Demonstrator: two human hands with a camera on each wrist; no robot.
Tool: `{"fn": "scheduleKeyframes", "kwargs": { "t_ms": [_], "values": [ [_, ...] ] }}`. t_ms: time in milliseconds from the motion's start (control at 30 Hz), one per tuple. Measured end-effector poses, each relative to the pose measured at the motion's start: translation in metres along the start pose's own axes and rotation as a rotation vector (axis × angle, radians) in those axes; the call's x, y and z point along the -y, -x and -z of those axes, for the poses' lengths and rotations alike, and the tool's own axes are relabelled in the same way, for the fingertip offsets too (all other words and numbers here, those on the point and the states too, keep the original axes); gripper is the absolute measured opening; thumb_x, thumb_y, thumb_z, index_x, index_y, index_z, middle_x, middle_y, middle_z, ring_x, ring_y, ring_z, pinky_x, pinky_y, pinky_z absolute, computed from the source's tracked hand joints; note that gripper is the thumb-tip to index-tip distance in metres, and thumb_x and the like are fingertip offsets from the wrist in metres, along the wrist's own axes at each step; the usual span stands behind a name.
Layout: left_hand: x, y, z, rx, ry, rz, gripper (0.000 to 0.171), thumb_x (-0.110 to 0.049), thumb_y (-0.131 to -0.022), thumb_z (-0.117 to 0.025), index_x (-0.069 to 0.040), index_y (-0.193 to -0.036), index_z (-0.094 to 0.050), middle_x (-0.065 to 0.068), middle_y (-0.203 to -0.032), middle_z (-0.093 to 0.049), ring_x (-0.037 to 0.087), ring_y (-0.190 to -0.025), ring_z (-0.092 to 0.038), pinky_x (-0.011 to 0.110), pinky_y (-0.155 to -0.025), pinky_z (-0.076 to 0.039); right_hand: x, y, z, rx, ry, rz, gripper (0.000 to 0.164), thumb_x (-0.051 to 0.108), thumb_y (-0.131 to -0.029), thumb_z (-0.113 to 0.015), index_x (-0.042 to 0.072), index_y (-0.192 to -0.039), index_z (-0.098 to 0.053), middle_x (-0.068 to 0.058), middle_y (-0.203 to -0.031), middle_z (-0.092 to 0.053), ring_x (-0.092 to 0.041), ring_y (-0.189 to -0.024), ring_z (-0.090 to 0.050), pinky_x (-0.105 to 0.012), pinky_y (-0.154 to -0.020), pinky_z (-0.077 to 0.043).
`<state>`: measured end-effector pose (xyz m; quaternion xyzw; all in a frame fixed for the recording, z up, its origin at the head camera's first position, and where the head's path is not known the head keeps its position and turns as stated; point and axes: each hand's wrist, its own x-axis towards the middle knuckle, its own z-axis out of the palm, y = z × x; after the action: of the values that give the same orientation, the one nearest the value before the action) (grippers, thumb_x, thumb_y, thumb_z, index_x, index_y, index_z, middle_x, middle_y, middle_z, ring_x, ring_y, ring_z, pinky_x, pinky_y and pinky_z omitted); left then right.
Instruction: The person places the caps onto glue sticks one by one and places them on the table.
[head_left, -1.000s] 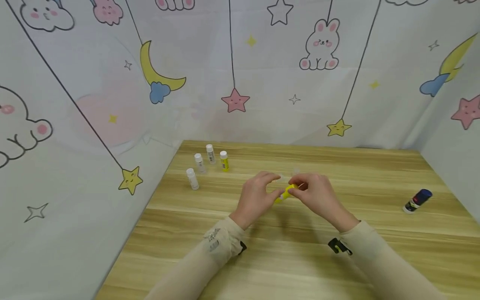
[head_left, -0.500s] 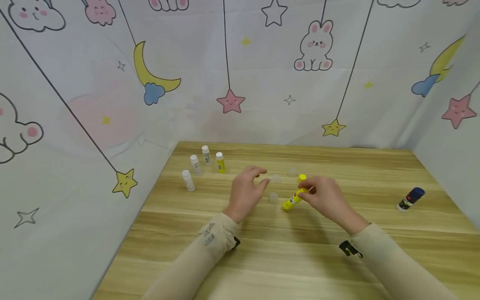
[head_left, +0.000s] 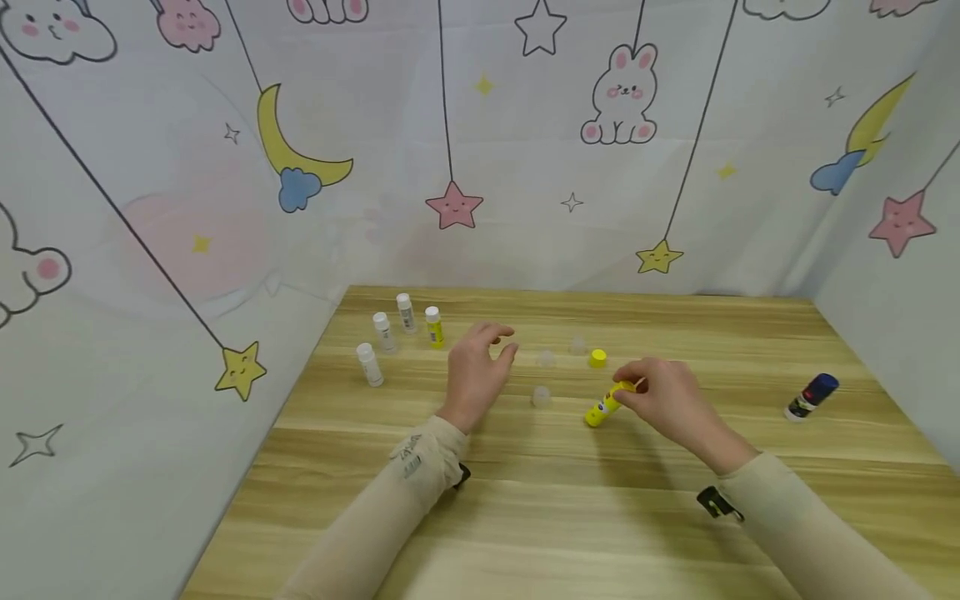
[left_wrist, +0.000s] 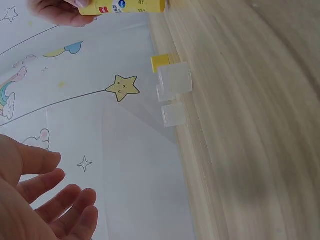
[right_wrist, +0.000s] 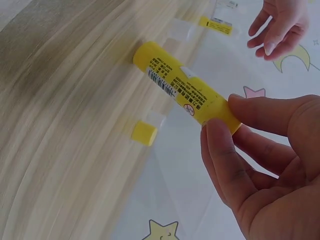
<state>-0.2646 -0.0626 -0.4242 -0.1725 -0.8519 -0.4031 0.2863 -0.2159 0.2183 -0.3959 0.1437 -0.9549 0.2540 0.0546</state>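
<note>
Between the thumb and fingers of my right hand (head_left: pixel 667 402) is a yellow glue stick (head_left: pixel 606 408), pinched by its upper end and tilted, its lower end close over the table. The right wrist view shows the printed label and barcode on the glue stick (right_wrist: pixel 182 87). My left hand (head_left: pixel 480 367) hovers left of the caps, fingers relaxed and holding nothing. In the left wrist view that hand (left_wrist: pixel 45 195) has its fingers loosely bent. A yellow cap (head_left: pixel 597 358) and several translucent caps, one a clear cap (head_left: pixel 541 397), stand on the table between the hands.
At the back left stand a yellow tube with a white cap (head_left: pixel 434 327) and several white tubes, among them a white tube (head_left: pixel 370 365). A dark-blue-capped glue stick (head_left: pixel 812 397) is at the far right. A patterned curtain (head_left: pixel 525 225) rises behind the wooden table (head_left: pixel 555 517).
Both hands were together on the yellow glue stick; my left hand has let go and moved left. My right hand has carried the stick right and toward me, uncovering the caps.
</note>
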Motion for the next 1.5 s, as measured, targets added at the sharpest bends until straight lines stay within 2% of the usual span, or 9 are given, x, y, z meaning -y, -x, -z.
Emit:
{"fn": "scheduleKeyframes", "kwargs": {
  "t_ms": [200,700,867,1067,1200,1500],
  "values": [
    [0.007,-0.005,0.001,-0.046,0.025,0.022,0.016,-0.01,-0.09,-0.077,-0.007,-0.106,-0.076,0.009,-0.103,-0.071,0.028,-0.09,-0.068,0.037,-0.074,-0.055,-0.009,0.005,0.008,0.0,0.026,-0.012,0.017,0.013,-0.087,-0.079,0.008,-0.103,-0.077,-0.005,-0.099,-0.072,-0.02,-0.082,-0.065,-0.038,-0.067,-0.056],
    [0.03,-0.017,0.008,-0.139,-0.013,0.1,0.013,-0.01,-0.091,-0.075,-0.008,-0.104,-0.076,0.006,-0.101,-0.071,0.023,-0.086,-0.066,0.037,-0.07,-0.054,-0.034,0.018,0.03,0.002,0.063,-0.028,0.02,0.013,-0.088,-0.079,0.004,-0.105,-0.076,-0.006,-0.096,-0.073,-0.022,-0.082,-0.066,-0.04,-0.067,-0.056],
    [0.037,-0.02,0.011,-0.176,-0.004,0.111,0.014,-0.005,-0.091,-0.073,-0.008,-0.104,-0.076,0.008,-0.102,-0.069,0.028,-0.09,-0.066,0.038,-0.074,-0.053,-0.042,0.022,0.037,0.006,0.08,-0.041,0.021,0.013,-0.088,-0.078,0.002,-0.106,-0.076,-0.008,-0.096,-0.073,-0.024,-0.083,-0.066,-0.042,-0.067,-0.056],
    [0.043,-0.023,0.014,-0.211,-0.035,0.114,0.013,-0.006,-0.092,-0.072,-0.008,-0.103,-0.076,0.007,-0.103,-0.069,0.022,-0.09,-0.064,0.037,-0.077,-0.053,-0.051,0.027,0.045,0.011,0.106,-0.042,0.023,0.013,-0.089,-0.078,0.001,-0.107,-0.075,-0.01,-0.097,-0.073,-0.026,-0.084,-0.067,-0.043,-0.067,-0.056],
    [0.044,-0.024,0.015,-0.231,-0.052,0.118,0.012,-0.005,-0.09,-0.073,-0.008,-0.102,-0.076,0.007,-0.102,-0.069,0.024,-0.088,-0.065,0.04,-0.075,-0.053,-0.055,0.031,0.053,0.01,0.125,-0.041,0.024,0.014,-0.088,-0.079,0.0,-0.107,-0.075,-0.01,-0.096,-0.073,-0.027,-0.084,-0.067,-0.042,-0.066,-0.056],
    [0.053,-0.028,0.018,-0.248,-0.067,0.152,0.014,-0.003,-0.088,-0.075,-0.006,-0.102,-0.076,0.01,-0.106,-0.066,0.029,-0.101,-0.06,0.045,-0.087,-0.048,-0.068,0.039,0.062,0.001,0.161,-0.053,0.025,0.015,-0.087,-0.08,0.0,-0.106,-0.075,-0.011,-0.094,-0.073,-0.027,-0.081,-0.068,-0.037,-0.06,-0.054]
  ]
}}
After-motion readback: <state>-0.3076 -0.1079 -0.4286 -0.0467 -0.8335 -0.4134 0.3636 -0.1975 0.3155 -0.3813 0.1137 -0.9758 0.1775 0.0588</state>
